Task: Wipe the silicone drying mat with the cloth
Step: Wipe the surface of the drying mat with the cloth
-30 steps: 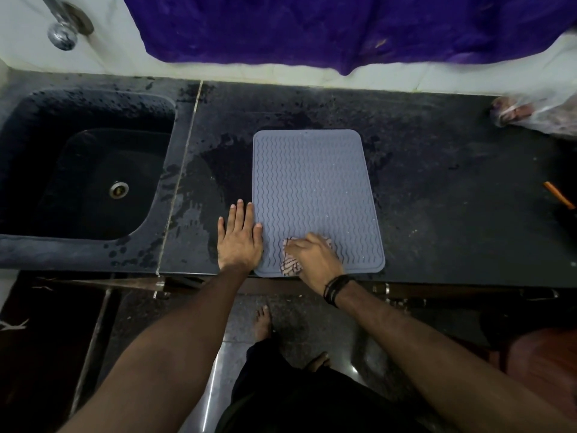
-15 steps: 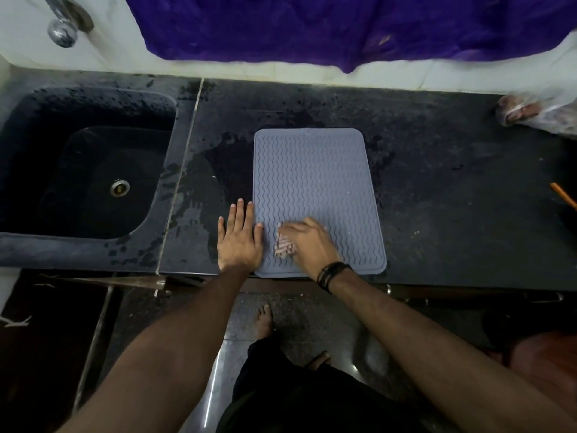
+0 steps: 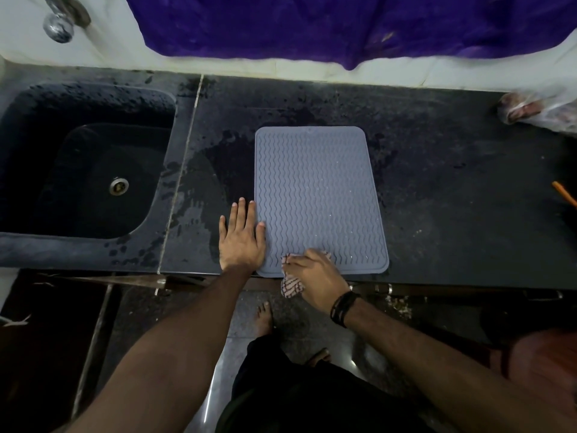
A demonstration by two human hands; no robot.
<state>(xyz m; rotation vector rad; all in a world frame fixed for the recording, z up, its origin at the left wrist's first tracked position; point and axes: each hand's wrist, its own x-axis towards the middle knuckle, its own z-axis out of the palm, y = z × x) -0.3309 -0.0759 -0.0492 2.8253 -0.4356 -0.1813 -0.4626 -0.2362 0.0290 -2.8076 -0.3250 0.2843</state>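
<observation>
A grey silicone drying mat (image 3: pixel 317 189) with wavy ridges lies flat on the dark counter, its near edge at the counter's front. My left hand (image 3: pixel 242 240) lies flat with straight fingers on the counter and the mat's near left edge. My right hand (image 3: pixel 313 278) grips a striped cloth (image 3: pixel 291 284) at the mat's near edge. Part of the cloth hangs over the counter's front edge, and the rest is hidden under my hand.
A black sink (image 3: pixel 87 170) with a metal drain sits to the left, a tap (image 3: pixel 59 25) above it. Wet patches mark the counter (image 3: pixel 452 198). A plastic bag (image 3: pixel 540 112) lies at the far right, an orange stick (image 3: pixel 563 192) below it. Purple fabric (image 3: pixel 343 26) hangs behind.
My right hand has slid with the cloth toward me, from the mat's near left part to its front edge, so the cloth now hangs off the counter. My left hand has stayed put.
</observation>
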